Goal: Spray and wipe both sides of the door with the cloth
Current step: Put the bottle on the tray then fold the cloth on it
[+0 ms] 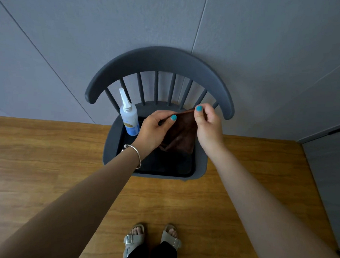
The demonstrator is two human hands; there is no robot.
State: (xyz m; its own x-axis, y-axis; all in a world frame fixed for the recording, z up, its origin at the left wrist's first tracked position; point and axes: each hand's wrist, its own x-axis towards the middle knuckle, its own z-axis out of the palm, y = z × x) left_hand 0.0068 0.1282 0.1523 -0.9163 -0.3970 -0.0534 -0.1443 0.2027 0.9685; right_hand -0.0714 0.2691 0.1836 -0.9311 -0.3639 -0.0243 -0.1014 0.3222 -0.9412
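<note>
A dark brown cloth (183,132) hangs between both hands above a chair seat. My left hand (155,128) pinches its left upper edge with thumb and fingers. My right hand (207,123) pinches the cloth's upper right corner, a little higher. A white and blue spray bottle (129,116) with a long white nozzle stands on the left of the seat, just left of my left hand. A grey panel (327,174) at the far right edge may be the door; I cannot tell.
A dark grey spindle-back chair (160,60) stands against a grey panelled wall (72,36). Wooden floor (47,162) spreads on both sides. My sandalled feet (152,239) are just in front of the chair.
</note>
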